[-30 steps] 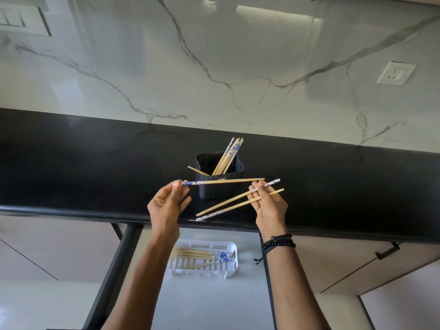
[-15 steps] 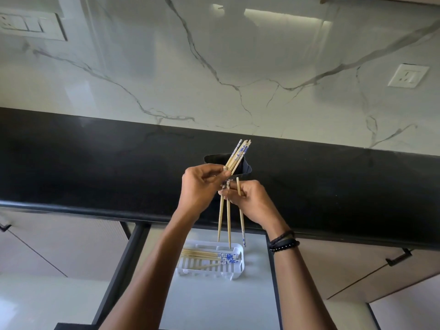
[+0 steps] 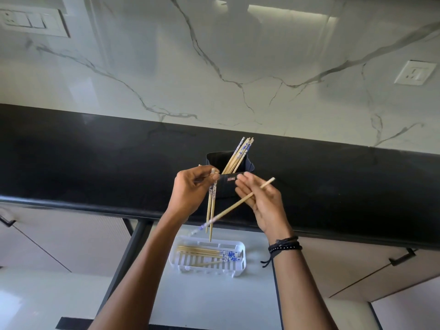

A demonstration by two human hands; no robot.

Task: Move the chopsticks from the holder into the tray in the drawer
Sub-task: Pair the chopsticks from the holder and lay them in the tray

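A black holder (image 3: 228,189) stands on the dark counter with several blue-patterned wooden chopsticks (image 3: 240,154) leaning in it. My left hand (image 3: 190,191) is just left of the holder and pinches two chopsticks (image 3: 210,210) that hang tips down. My right hand (image 3: 262,201) is to the holder's right and grips a single chopstick (image 3: 234,206) slanting down to the left, crossing the hanging pair. Below, in the open drawer, a white slotted tray (image 3: 240,265) holds several chopsticks (image 3: 204,252) lying sideways.
The black counter (image 3: 95,163) has a rounded front edge above the open drawer (image 3: 214,301). A marble wall rises behind, with a switch plate (image 3: 31,20) at top left and a socket (image 3: 414,72) at right. Cabinet fronts with black handles (image 3: 402,258) flank the drawer.
My hands have parted. The three chopsticks held together half a second ago are now split: two hang from my left hand and one slants in my right.
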